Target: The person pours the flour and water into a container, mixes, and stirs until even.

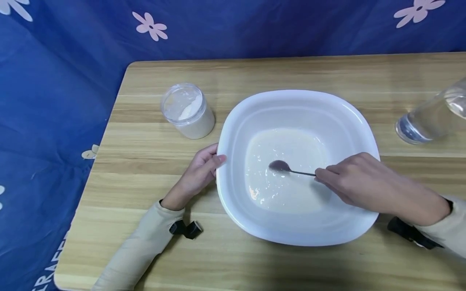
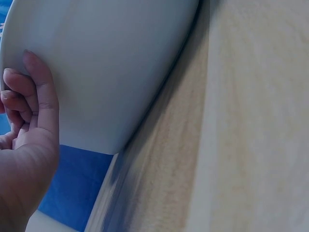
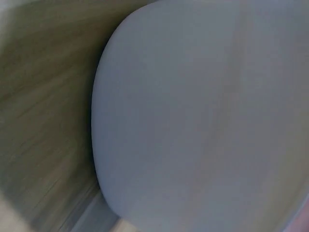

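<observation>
A white oval basin stands on the table with a shallow, milky white liquid in its bottom. My left hand grips the basin's left rim, thumb on top. In the left wrist view, the fingers of that hand lie against the basin's outer wall. Over the right side of the basin, my right hand pinches the handle of a dark metal spoon. The spoon's bowl is at the liquid. The right wrist view shows mostly the basin's outer side.
A clear jar of white powder stands without a lid behind my left hand. To the right is a clear glass with liquid in it. Blue flowered cloth hangs beyond the wooden table's back and left edges.
</observation>
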Demonstrator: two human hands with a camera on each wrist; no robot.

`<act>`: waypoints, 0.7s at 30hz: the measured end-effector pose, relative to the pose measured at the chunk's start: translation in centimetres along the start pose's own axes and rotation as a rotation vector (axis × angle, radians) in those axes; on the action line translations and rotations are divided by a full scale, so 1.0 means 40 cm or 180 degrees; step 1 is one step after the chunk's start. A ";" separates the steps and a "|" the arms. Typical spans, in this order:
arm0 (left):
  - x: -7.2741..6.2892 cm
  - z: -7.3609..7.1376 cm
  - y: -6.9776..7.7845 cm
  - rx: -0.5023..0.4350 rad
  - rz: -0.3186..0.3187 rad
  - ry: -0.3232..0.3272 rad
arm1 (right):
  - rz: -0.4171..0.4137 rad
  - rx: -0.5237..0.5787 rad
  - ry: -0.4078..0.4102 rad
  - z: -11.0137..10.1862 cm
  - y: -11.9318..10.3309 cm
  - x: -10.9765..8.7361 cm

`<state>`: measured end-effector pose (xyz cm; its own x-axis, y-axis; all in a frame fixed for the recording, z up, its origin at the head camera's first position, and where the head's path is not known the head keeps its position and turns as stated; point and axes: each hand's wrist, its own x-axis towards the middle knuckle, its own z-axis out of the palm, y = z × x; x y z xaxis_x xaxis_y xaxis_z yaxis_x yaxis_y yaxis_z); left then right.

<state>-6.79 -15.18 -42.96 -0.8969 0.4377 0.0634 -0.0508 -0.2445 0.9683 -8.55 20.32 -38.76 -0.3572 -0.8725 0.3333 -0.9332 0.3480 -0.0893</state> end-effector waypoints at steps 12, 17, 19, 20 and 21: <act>-0.001 -0.006 -0.007 0.0000 0.0053 0.0004 | 0.0499 0.0092 0.0401 0.005 0.068 0.039; 0.001 0.000 -0.007 -0.0020 0.0043 -0.0030 | 0.0462 0.0194 0.0204 0.017 0.067 0.041; 0.001 0.002 -0.006 -0.0012 0.0033 -0.0037 | 0.0448 0.0140 0.0113 0.019 0.067 0.034; 0.002 0.003 -0.006 -0.0006 0.0032 -0.0040 | 0.0438 0.0123 0.0075 0.019 0.067 0.031; 0.002 0.003 -0.005 0.0005 0.0033 -0.0037 | 0.0421 0.0112 0.0062 0.019 0.066 0.030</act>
<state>-6.79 -14.98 -43.12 -0.8922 0.4453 0.0762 -0.0409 -0.2475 0.9680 -11.47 19.96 -39.31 -0.4767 -0.8129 0.3345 -0.8790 0.4469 -0.1666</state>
